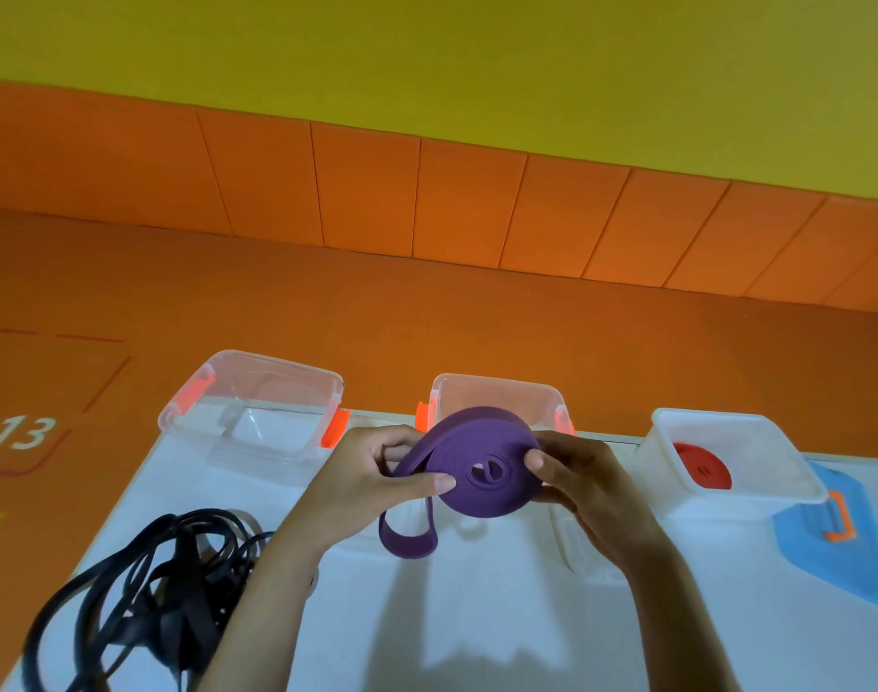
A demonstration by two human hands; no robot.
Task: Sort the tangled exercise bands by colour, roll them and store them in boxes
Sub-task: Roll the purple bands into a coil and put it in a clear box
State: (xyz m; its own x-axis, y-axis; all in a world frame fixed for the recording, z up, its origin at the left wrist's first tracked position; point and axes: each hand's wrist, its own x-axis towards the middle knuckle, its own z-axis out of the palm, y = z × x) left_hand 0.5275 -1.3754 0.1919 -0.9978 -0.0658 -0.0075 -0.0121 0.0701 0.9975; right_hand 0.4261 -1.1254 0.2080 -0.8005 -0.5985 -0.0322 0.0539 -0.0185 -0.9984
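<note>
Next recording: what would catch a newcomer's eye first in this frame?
The half-rolled purple band stands out, held up mid-frame between the left hand and right hand, its loose tail hanging above the white table. Next comes the black tangle of bands at the table's lower left. A red roll already lies in the rightmost box.

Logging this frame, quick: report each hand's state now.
Left hand: closed, thumb and fingers pinching the purple band roll.
Right hand: closed, holding the same roll's other side.
</note>
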